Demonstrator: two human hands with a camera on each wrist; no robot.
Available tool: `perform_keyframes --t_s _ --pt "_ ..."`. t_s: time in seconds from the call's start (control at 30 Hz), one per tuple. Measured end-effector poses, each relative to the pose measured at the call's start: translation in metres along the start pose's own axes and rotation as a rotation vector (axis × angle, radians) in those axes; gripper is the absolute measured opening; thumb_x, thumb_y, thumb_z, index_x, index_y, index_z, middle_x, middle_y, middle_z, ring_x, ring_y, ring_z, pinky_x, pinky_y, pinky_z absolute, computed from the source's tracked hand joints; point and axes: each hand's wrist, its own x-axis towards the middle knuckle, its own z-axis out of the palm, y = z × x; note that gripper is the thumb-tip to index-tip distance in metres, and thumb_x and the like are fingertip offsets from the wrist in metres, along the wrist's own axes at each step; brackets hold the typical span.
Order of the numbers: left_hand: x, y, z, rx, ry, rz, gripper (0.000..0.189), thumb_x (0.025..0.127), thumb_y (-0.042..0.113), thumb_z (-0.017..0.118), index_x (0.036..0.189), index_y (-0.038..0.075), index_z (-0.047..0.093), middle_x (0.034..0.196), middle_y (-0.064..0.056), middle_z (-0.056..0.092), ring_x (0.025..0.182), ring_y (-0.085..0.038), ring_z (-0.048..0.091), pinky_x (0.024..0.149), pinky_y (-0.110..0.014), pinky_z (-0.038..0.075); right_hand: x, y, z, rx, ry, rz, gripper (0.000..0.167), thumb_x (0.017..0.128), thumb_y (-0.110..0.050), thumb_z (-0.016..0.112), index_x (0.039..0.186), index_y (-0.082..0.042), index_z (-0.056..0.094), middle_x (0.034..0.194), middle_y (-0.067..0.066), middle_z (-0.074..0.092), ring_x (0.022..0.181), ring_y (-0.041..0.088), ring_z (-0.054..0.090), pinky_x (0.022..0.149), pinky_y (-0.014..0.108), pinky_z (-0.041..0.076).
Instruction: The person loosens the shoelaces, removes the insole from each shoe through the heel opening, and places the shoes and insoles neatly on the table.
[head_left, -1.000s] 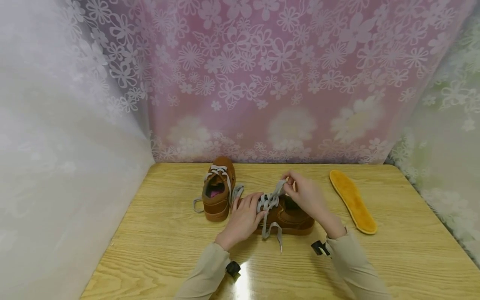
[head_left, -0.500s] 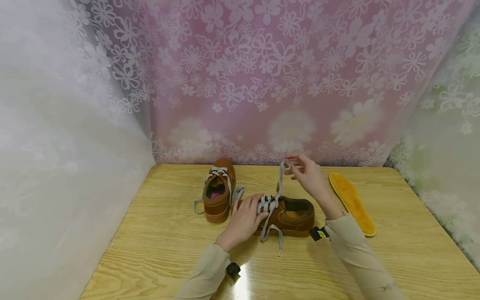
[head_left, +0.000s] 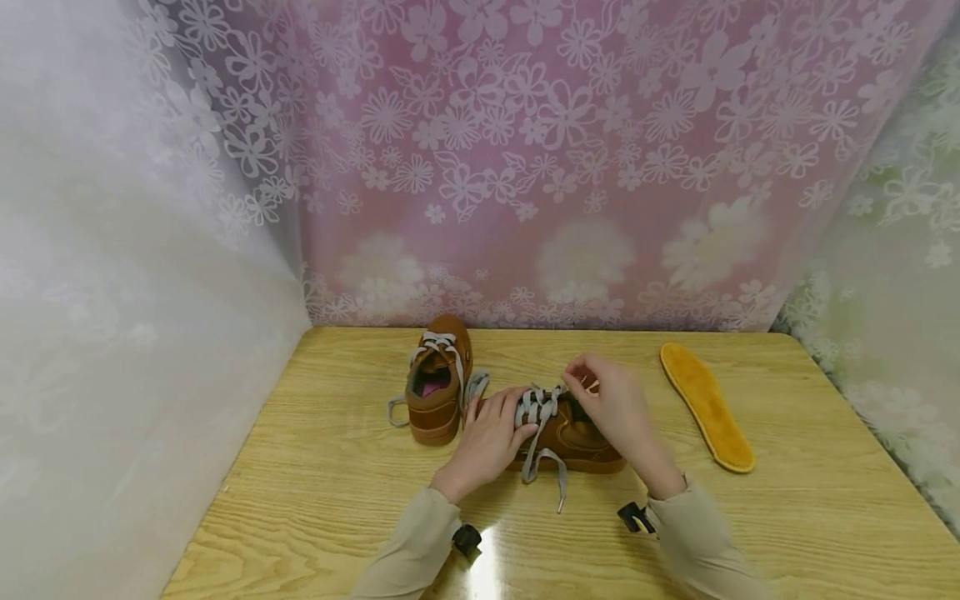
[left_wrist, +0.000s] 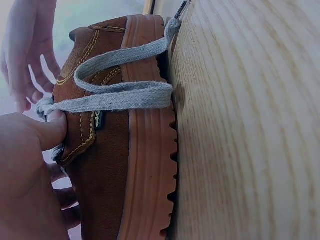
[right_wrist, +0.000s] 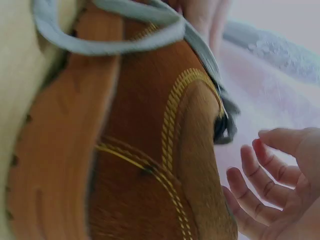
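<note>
A brown lace-up shoe [head_left: 573, 446] lies sideways on the table, toe to the left. My left hand [head_left: 487, 433] grips its front part, fingers over the top and thumb by the laces, also visible in the left wrist view. Grey laces [head_left: 534, 408] criss-cross the shoe; one loose end [left_wrist: 125, 95] hangs down its near side. My right hand [head_left: 615, 408] is over the shoe's opening, its fingertips near the top of the laces. In the right wrist view its fingers [right_wrist: 270, 185] are loosely bent, apart from the lace, with nothing seen between them. The other lace end is mostly hidden.
A second brown shoe [head_left: 435, 408] with grey laces stands at the left, toe toward the back. An orange-yellow insole [head_left: 708, 408] lies to the right on the wooden table [head_left: 322, 500]. A pink flowered curtain [head_left: 480, 183] hangs behind.
My right hand first raised the far lace upward, then came back down to the top of the laces, and the raised lace is gone from view. My left hand has stayed on the shoe.
</note>
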Motion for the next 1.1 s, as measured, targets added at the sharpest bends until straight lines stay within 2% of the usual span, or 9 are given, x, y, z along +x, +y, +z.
perform_keyframes --t_s 0.17,0.27,0.37,0.57,0.7,0.83,0.93,1.0,1.1 --pt "0.000 0.000 -0.001 0.001 0.012 0.009 0.057 0.108 0.041 0.046 0.156 0.014 0.034 0.151 -0.009 0.045 0.141 -0.028 0.043 0.117 -0.063 0.025 -0.014 -0.009 0.009 -0.178 0.019 -0.127 0.020 0.084 -0.027 0.086 0.085 -0.014 0.070 0.075 -0.002 0.063 0.068 0.014 0.057 0.059 0.031 0.050" --pt "0.001 0.000 -0.001 0.004 0.014 0.014 0.056 0.108 0.042 0.045 0.156 0.014 0.035 0.151 -0.009 0.046 0.141 -0.028 0.043 0.117 -0.063 0.025 -0.019 -0.010 0.013 -0.230 0.042 -0.144 0.021 0.080 -0.026 0.089 0.082 -0.015 0.071 0.073 -0.003 0.062 0.068 0.015 0.054 0.056 0.030 0.048" --pt "0.001 0.000 -0.002 0.003 0.013 0.012 0.057 0.107 0.042 0.045 0.155 0.014 0.035 0.151 -0.009 0.045 0.141 -0.028 0.042 0.117 -0.063 0.024 -0.020 -0.010 0.015 -0.205 0.057 -0.135 0.017 0.080 -0.021 0.089 0.082 -0.015 0.073 0.072 -0.004 0.061 0.066 0.012 0.053 0.055 0.028 0.046" --pt "0.000 0.001 -0.001 0.007 -0.006 -0.002 0.058 0.108 0.044 0.045 0.157 0.015 0.032 0.153 -0.008 0.043 0.143 -0.027 0.040 0.118 -0.063 0.022 -0.022 -0.010 0.011 -0.015 0.019 -0.091 0.011 0.082 -0.016 0.086 0.083 -0.015 0.076 0.069 -0.011 0.055 0.057 0.001 0.043 0.051 0.022 0.039" --pt "0.000 0.001 -0.001 0.007 -0.017 -0.010 0.059 0.107 0.043 0.045 0.158 0.016 0.030 0.154 -0.008 0.042 0.144 -0.026 0.039 0.119 -0.063 0.021 -0.023 -0.008 0.006 0.061 0.002 -0.127 0.010 0.081 -0.015 0.087 0.080 -0.017 0.077 0.068 -0.013 0.052 0.055 -0.001 0.040 0.050 0.021 0.038" --pt "-0.001 0.000 -0.001 0.006 -0.015 -0.007 0.059 0.107 0.042 0.047 0.157 0.015 0.032 0.152 -0.008 0.043 0.142 -0.026 0.041 0.119 -0.062 0.022 -0.027 -0.006 0.002 0.081 -0.101 -0.201 0.015 0.082 -0.009 0.086 0.083 -0.018 0.074 0.068 -0.013 0.050 0.057 -0.002 0.041 0.051 0.020 0.040" --pt "-0.001 0.001 -0.001 0.004 -0.017 -0.008 0.059 0.107 0.042 0.046 0.157 0.014 0.032 0.152 -0.008 0.044 0.142 -0.026 0.041 0.118 -0.062 0.022 -0.030 -0.005 0.003 0.069 -0.185 -0.194 0.018 0.083 -0.007 0.083 0.087 -0.018 0.070 0.067 -0.013 0.046 0.056 -0.003 0.039 0.052 0.020 0.039" --pt "-0.001 0.001 0.000 0.004 -0.017 -0.010 0.059 0.107 0.043 0.046 0.157 0.015 0.032 0.152 -0.008 0.044 0.142 -0.026 0.041 0.119 -0.062 0.022 -0.031 -0.006 0.005 0.027 -0.195 -0.170 0.017 0.084 -0.010 0.083 0.087 -0.018 0.068 0.065 -0.013 0.044 0.054 -0.002 0.036 0.051 0.020 0.036" --pt "-0.001 0.001 0.000 0.008 -0.017 -0.013 0.059 0.107 0.043 0.045 0.157 0.015 0.031 0.152 -0.008 0.044 0.143 -0.026 0.040 0.119 -0.062 0.022 -0.032 -0.007 0.010 -0.051 -0.147 -0.152 0.019 0.083 -0.016 0.085 0.083 -0.019 0.066 0.062 -0.014 0.042 0.050 -0.002 0.032 0.047 0.019 0.032"
